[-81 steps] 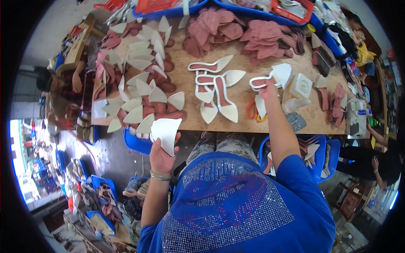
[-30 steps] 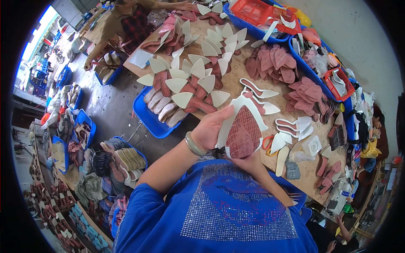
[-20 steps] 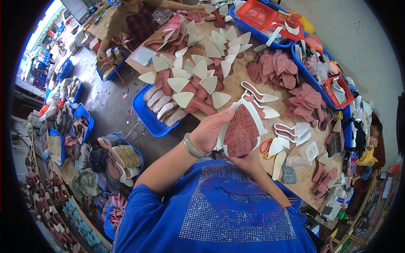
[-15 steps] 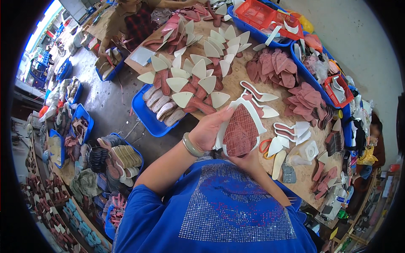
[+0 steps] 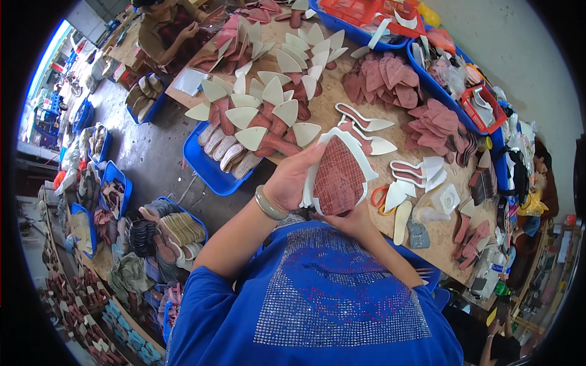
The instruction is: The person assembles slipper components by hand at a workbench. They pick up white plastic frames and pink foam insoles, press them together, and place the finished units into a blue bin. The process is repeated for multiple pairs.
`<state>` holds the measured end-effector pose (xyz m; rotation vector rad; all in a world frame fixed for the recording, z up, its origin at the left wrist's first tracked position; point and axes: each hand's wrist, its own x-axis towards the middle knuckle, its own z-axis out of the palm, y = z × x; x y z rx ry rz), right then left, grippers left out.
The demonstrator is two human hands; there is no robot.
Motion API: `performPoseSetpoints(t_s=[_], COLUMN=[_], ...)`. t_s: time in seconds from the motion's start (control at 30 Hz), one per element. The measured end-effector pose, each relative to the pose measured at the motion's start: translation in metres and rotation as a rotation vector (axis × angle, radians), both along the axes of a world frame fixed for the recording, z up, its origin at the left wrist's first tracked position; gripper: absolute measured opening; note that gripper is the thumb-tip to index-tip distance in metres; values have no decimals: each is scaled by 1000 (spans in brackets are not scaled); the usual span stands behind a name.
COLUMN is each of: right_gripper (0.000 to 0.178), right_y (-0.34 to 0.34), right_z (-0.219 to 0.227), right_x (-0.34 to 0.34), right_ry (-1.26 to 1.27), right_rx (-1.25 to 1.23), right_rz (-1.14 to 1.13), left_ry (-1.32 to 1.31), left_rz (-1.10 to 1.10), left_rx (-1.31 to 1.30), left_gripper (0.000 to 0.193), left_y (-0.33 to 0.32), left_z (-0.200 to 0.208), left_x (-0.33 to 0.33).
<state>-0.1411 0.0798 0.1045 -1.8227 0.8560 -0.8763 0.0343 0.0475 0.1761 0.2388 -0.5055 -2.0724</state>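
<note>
In front of my chest I hold a shoe piece [image 5: 340,177] with a dark red, grid-lined face and a white rim, its pointed end up. My left hand [image 5: 292,183] grips its left side, thumb along the white edge and other fingers hidden behind. My right hand [image 5: 353,223] closes on its lower end, its fingers mostly covered. Just beyond lie white-edged sole shapes [image 5: 365,119]. To the right are another white-edged sole piece [image 5: 408,172], orange-handled scissors [image 5: 382,201], a cream insole [image 5: 402,222], a grey slab [image 5: 419,235] and a translucent plastic bottle [image 5: 438,204].
Red insoles with cream tips [image 5: 268,113] spread over the wooden table [image 5: 332,82]. Stacks of red pieces [image 5: 384,82] lie farther right. Blue bins [image 5: 210,174] stand at the table's left edge. A co-worker [image 5: 168,33] sits at the far left. Blue trays [image 5: 421,67] line the right side.
The view has shifted slightly, so the table things sit a little more to the left. Both hands keep their hold on the shoe piece. The co-worker's hands have come up from a bin.
</note>
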Motion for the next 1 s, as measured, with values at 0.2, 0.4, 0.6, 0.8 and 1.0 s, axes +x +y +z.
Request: performPoseSetpoints(t_s=[0.2,0.4,0.6,0.8,1.0], right_gripper=[75,74,69,66,73], right_y=[1,1,5,4,0], right_z=[-5,2,-3,3,-2], right_x=[1,2,5,7,7], right_ry=[-56,15,-34,-16,-44], right_rx=[71,-64,94,122,50], right_rz=[1,3,-20,-28,-36], left_ry=[-4,62,76,61,17], left_rz=[17,-32,-46,-39,-50], left_rx=[30,6,-4,50,6], left_gripper=[57,57,56,56,64], left_y=[1,0,-2,-4,-5], left_z=[-3,-3,-9,-13,-10], left_x=[-1,0,3,4,5])
